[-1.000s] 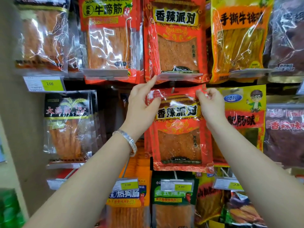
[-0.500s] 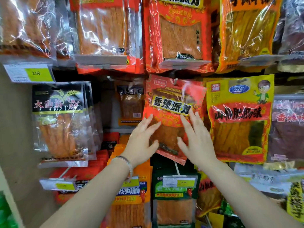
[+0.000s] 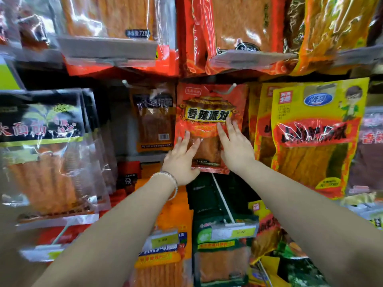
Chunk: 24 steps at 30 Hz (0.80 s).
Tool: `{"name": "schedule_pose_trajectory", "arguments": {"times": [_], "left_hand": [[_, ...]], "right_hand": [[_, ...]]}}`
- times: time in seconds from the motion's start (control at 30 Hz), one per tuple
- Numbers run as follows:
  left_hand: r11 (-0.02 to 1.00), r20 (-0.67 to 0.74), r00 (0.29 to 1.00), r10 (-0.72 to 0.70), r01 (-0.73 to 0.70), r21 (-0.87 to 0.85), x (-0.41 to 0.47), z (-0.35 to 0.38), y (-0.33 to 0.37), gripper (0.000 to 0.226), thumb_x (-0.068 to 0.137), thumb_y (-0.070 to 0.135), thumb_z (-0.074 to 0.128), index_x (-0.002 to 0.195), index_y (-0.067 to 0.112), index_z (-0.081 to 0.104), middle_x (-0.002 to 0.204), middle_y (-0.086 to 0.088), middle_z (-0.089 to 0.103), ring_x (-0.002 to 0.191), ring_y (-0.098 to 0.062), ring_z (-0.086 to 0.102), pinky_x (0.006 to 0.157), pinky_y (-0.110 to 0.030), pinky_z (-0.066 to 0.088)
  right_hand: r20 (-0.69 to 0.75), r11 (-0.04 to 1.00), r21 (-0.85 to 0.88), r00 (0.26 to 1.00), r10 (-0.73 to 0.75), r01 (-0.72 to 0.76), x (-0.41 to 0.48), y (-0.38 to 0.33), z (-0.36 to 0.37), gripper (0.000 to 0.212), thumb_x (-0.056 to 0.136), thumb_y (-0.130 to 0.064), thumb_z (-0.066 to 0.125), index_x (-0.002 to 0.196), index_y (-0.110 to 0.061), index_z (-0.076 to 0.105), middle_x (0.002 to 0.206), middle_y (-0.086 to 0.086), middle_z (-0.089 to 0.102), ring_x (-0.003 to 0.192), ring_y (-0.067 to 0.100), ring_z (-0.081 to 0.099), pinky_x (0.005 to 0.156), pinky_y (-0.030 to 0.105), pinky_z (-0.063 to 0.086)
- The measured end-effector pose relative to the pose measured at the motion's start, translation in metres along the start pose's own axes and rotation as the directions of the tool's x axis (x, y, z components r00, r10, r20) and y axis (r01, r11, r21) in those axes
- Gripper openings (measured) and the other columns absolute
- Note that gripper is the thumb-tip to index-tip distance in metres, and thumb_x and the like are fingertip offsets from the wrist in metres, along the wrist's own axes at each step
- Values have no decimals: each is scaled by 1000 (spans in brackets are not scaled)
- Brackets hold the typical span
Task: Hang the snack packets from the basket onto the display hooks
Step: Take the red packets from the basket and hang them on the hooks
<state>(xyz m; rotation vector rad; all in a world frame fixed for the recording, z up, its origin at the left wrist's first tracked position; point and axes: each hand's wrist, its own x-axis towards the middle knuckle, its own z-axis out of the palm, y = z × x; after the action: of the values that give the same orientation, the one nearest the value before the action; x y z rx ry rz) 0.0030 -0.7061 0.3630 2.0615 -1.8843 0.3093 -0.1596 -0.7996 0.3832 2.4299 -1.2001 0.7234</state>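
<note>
A red snack packet point(image 3: 209, 104) with a black-and-yellow label hangs straight on a display hook point(image 3: 233, 85) in the middle row. My left hand point(image 3: 182, 158) lies flat against its lower left part, fingers straight. My right hand point(image 3: 234, 148) presses flat on its lower right, fingertips reaching the label. The packet's bottom edge shows between my wrists. The basket is out of view.
Packets crowd the rack: a yellow one point(image 3: 315, 137) to the right, a black-labelled one point(image 3: 41, 141) to the left, a brown one point(image 3: 153, 121) set further back. A bare white hook point(image 3: 222, 199) sticks out below with a price tag point(image 3: 234, 230). Upper-row packets point(image 3: 238, 34) overhang.
The red packet went from held by its top corners to hanging on the hook, first tilted, now straight. Both hands slid down and flattened on it. The camera moved closer.
</note>
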Motion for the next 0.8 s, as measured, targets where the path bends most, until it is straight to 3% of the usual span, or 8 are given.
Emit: {"name": "schedule_pose_trajectory", "arguments": {"times": [0.17,0.3,0.4,0.47,0.53,0.6,0.7,0.8], "left_hand": [[997,130,991,-13,22,-68,10,-12,7,84,86,38,59,150,27,6,155,-2,-22,145,-26,-6,117,-41,14],[977,166,986,10,26,-214,-13,-28,16,69,89,35,57,148,17,24,157,-8,14,142,-24,21,112,-29,22],[931,-21,1000,-18,9,-366,-57,-35,25,45,89,26,58,132,16,51,136,-5,51,125,-19,46,103,-23,33],[869,-164,985,-54,-34,-493,-99,-34,32,28,87,18,60,115,16,63,116,-1,63,107,-13,57,92,-16,37],[776,-196,977,-89,-55,-628,-155,-23,37,18,87,11,61,103,16,67,98,7,65,89,-3,58,80,-7,38],[676,-116,985,-128,1,-737,-224,-1,40,17,88,5,60,100,14,66,91,10,62,77,7,56,75,-1,38],[573,179,951,-252,295,-764,-343,50,42,15,89,2,58,97,14,65,85,9,61,68,16,55,67,0,38],[316,550,757,-353,649,-692,-471,95,49,13,95,3,48,99,3,60,89,-2,57,72,6,58,62,-4,42]], "right_hand": [[233,994,52,969,83,-98,16,-6,-28,76,91,-15,48,152,-19,3,159,8,-10,145,27,13,108,41,32],[270,969,208,960,71,-130,-9,-11,-54,62,90,-21,47,148,-17,25,152,12,31,135,32,35,105,43,38],[123,896,415,986,117,-158,-60,-17,-63,47,86,-18,53,133,-21,51,130,10,58,118,30,54,96,38,45],[95,813,556,985,145,-173,-105,-24,-63,35,86,-19,57,121,-21,59,115,4,65,102,23,60,88,33,46],[129,697,688,979,155,-201,-160,-32,-54,24,86,-17,60,110,-18,60,96,0,64,86,18,59,83,34,48],[198,613,747,967,162,-256,-223,-44,-38,17,86,-12,61,100,-21,58,86,-5,59,82,17,57,84,37,46],[412,541,734,902,125,-411,-327,-73,-4,20,85,-8,61,99,-22,57,81,-8,57,83,17,56,84,37,45],[629,499,648,774,75,-575,-432,-110,25,17,85,0,60,98,-11,60,69,-5,54,69,16,52,72,28,43]]}}
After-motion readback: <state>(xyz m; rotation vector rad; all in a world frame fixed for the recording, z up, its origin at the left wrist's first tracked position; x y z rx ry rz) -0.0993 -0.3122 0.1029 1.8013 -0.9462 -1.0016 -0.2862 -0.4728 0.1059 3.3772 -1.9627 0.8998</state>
